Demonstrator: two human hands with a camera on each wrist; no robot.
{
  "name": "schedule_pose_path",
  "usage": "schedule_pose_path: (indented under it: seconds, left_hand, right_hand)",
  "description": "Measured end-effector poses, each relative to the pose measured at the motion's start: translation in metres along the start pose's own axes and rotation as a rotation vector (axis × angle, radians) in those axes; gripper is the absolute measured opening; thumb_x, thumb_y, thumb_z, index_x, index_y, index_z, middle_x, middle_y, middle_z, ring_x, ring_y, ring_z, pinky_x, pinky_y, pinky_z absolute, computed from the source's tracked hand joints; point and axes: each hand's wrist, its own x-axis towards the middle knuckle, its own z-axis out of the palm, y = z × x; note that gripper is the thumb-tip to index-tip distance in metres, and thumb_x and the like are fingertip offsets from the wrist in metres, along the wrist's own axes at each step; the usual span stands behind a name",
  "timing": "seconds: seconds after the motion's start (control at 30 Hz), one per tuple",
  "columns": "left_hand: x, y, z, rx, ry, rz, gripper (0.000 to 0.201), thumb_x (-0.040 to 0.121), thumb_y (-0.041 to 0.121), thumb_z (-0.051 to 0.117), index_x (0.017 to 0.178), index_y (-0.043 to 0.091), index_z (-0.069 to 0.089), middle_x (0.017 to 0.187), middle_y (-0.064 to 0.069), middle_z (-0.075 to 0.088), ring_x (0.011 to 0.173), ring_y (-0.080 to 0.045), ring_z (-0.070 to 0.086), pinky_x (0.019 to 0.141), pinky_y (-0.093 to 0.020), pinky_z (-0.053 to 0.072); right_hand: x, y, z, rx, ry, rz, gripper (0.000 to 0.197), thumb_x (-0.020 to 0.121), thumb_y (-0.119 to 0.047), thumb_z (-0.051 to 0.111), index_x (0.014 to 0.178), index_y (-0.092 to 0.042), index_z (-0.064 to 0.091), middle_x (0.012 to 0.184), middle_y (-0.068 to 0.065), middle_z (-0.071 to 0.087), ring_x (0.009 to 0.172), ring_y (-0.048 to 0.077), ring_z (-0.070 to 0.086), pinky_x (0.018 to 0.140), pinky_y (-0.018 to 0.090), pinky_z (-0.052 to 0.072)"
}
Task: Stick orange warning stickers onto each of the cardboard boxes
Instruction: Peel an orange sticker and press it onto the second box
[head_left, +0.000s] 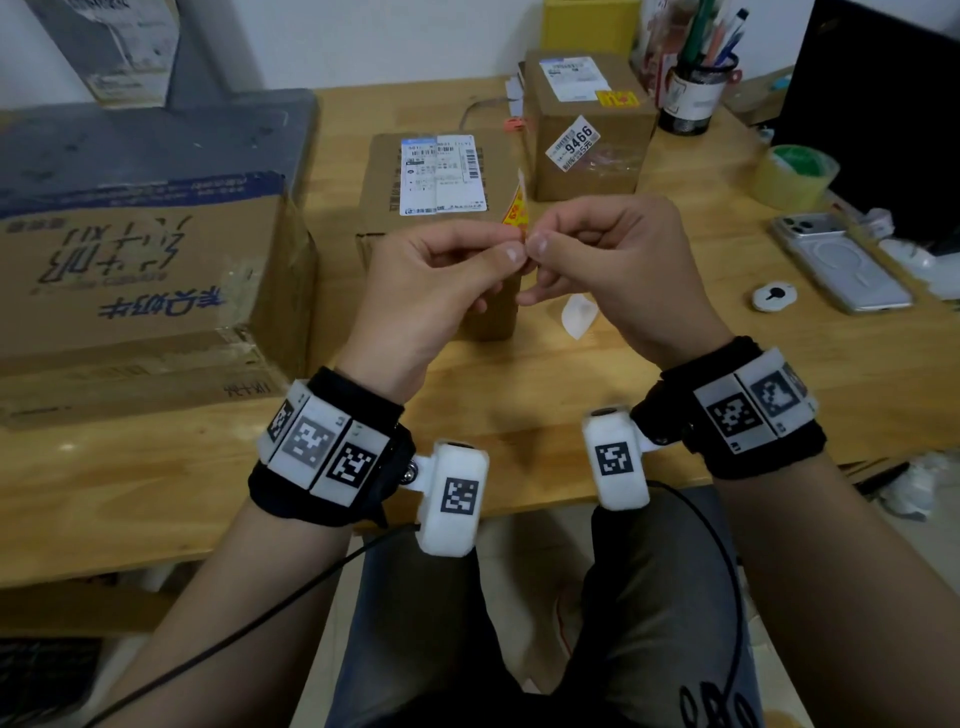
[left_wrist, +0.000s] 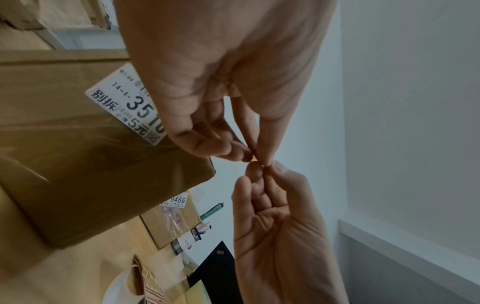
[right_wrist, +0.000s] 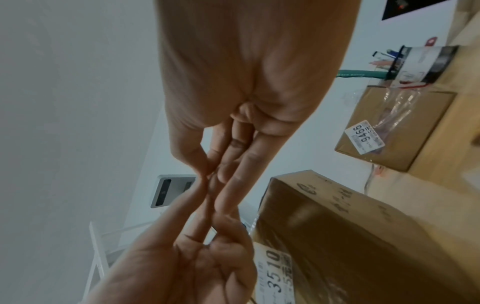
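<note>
An orange warning sticker (head_left: 514, 207) stands upright between my two hands above the desk. My left hand (head_left: 511, 254) and right hand (head_left: 539, 244) both pinch its lower end, thumb tips almost touching. In the left wrist view only a sliver of the sticker (left_wrist: 254, 158) shows at the pinch. Right behind the hands sits the middle cardboard box (head_left: 415, 171) with a white shipping label. The back right box (head_left: 587, 150) carries an orange sticker (head_left: 616, 98) on its top. A large printed box (head_left: 140, 270) lies at the left.
A white backing paper (head_left: 577, 314) lies on the desk under my right hand. To the right are a tape roll (head_left: 795, 176), a phone (head_left: 839, 262), a small white tag (head_left: 775, 296), a pen cup (head_left: 696, 93) and a black screen (head_left: 883, 104).
</note>
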Motion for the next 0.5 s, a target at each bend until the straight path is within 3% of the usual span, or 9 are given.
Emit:
schedule_pose_path:
  seconds: [0.1, 0.23, 0.33, 0.5]
  left_hand:
    - [-0.002, -0.003, -0.002, -0.023, 0.02, -0.037, 0.008, 0.085, 0.013, 0.077, 0.092, 0.015, 0.075, 0.076, 0.004, 0.073, 0.069, -0.009, 0.061, 0.058, -0.024, 0.047]
    - [0.0, -0.006, -0.003, -0.12, 0.052, -0.138, 0.042, 0.077, 0.026, 0.076, 0.112, 0.01, 0.061, 0.086, -0.001, 0.075, 0.076, -0.015, 0.068, 0.055, -0.025, 0.047]
    - [0.003, -0.006, -0.003, -0.207, 0.099, -0.15, 0.035, 0.082, 0.016, 0.076, 0.109, 0.009, 0.056, 0.085, -0.005, 0.074, 0.072, -0.017, 0.069, 0.054, -0.025, 0.047]
    - [0.01, -0.011, -0.005, -0.135, 0.182, -0.088, 0.022, 0.086, 0.002, 0.075, 0.098, 0.009, 0.058, 0.079, -0.008, 0.075, 0.067, -0.016, 0.07, 0.057, -0.027, 0.053]
  right_hand:
    - [0.0, 0.004, 0.003, 0.068, -0.019, 0.048, 0.018, 0.094, 0.007, 0.062, 0.081, -0.002, 0.071, 0.066, 0.008, 0.066, 0.061, 0.018, 0.059, 0.064, 0.039, 0.063]
    - [-0.002, 0.01, 0.006, 0.235, -0.005, 0.135, 0.019, 0.096, 0.005, 0.057, 0.082, -0.001, 0.068, 0.073, 0.011, 0.07, 0.061, 0.017, 0.057, 0.059, 0.033, 0.059]
    - [-0.002, 0.014, 0.009, 0.299, 0.008, 0.19, 0.016, 0.097, 0.0, 0.055, 0.086, -0.001, 0.067, 0.075, 0.01, 0.07, 0.059, 0.016, 0.055, 0.056, 0.03, 0.056]
    - [0.002, 0.02, 0.009, 0.224, 0.049, 0.247, 0.012, 0.097, -0.003, 0.061, 0.088, -0.002, 0.069, 0.076, 0.015, 0.067, 0.057, 0.02, 0.054, 0.05, 0.032, 0.056]
